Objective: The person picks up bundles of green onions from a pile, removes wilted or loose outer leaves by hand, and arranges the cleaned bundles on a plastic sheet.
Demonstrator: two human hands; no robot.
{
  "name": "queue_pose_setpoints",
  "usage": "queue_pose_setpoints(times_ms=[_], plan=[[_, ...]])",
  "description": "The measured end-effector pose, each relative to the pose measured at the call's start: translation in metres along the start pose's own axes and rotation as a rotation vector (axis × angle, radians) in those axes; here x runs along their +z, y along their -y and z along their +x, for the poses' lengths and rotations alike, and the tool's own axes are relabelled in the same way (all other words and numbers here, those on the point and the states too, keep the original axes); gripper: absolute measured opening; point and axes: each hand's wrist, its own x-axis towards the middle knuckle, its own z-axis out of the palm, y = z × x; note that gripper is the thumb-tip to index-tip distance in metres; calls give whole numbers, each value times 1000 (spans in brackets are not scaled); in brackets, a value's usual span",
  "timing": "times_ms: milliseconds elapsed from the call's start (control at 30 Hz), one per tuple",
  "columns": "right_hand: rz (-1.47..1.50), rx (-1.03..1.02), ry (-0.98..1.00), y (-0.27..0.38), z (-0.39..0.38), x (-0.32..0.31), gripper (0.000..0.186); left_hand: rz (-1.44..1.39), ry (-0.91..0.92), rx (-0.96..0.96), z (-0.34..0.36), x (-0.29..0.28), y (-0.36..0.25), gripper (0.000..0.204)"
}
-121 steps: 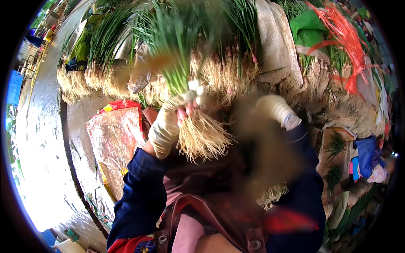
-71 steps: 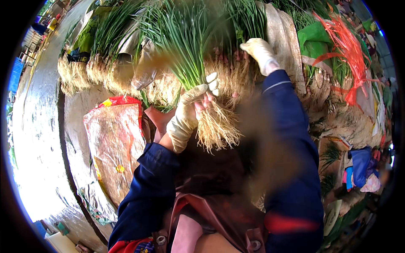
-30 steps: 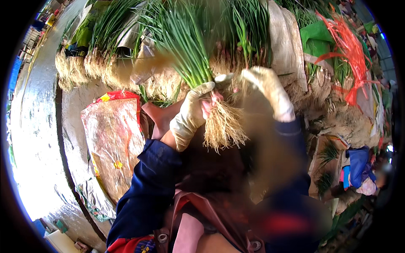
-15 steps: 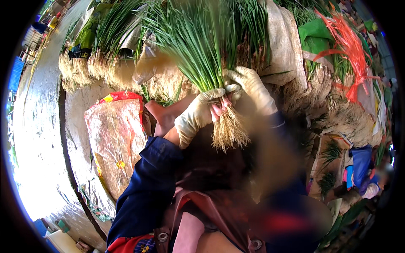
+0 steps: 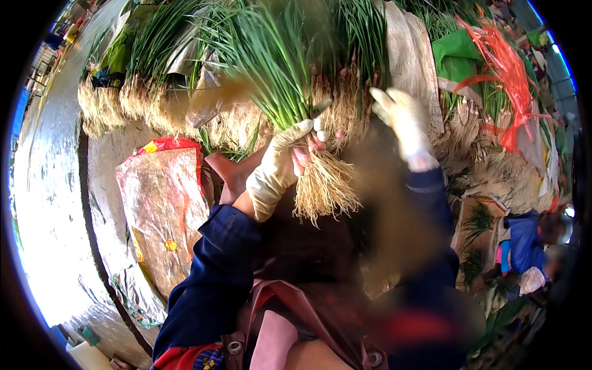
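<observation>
My gloved left hand (image 5: 280,163) grips a bunch of green onions (image 5: 287,102) just above their pinkish bulbs. The long green leaves point away from me, and a thick tuft of pale roots (image 5: 327,185) hangs toward my lap. Off to the right, my gloved right hand (image 5: 401,120) is apart from the bunch, fingers out and partly spread, with nothing visible in it. Beyond both hands lie more green onions (image 5: 364,49) with reddish bulbs, close to the right fingertips. A blurred smear covers part of my right forearm.
Rows of root-ended onions (image 5: 148,102) line the far left. Red plastic strips (image 5: 509,74) hang over a green sheet (image 5: 456,55) at the right. A worn sack (image 5: 163,197) lies to my left beside a wet floor (image 5: 52,203). A pale woven sack (image 5: 407,49) lies among the onions.
My right hand has let go of the bunch and moved away to the right. My left hand still holds the bunch, shifted slightly left, with the roots fanned wider.
</observation>
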Motion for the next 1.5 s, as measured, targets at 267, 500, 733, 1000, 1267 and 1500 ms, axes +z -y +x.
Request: queue_pose_setpoints(times_ms=[267,500,733,1000,1267,1500], plan=[[-356,-36,-75,42,57,38,44,167,-331,-4,-1,1,0,38],[-49,154,-95,29,40,43,47,184,-263,-30,10,16,12,45],[-265,-108,-196,35,24,29,27,248,-100,-80,5,-11,0,40],[-174,-860,-335,-2,-76,55,10,72,34,-229,4,-10,2,45],[1471,59,746,27,-13,68,29,150,-86,-188,-3,-4,3,47],[1336,68,384,12,1,88,25,193,-148,-105,-6,0,9,45]])
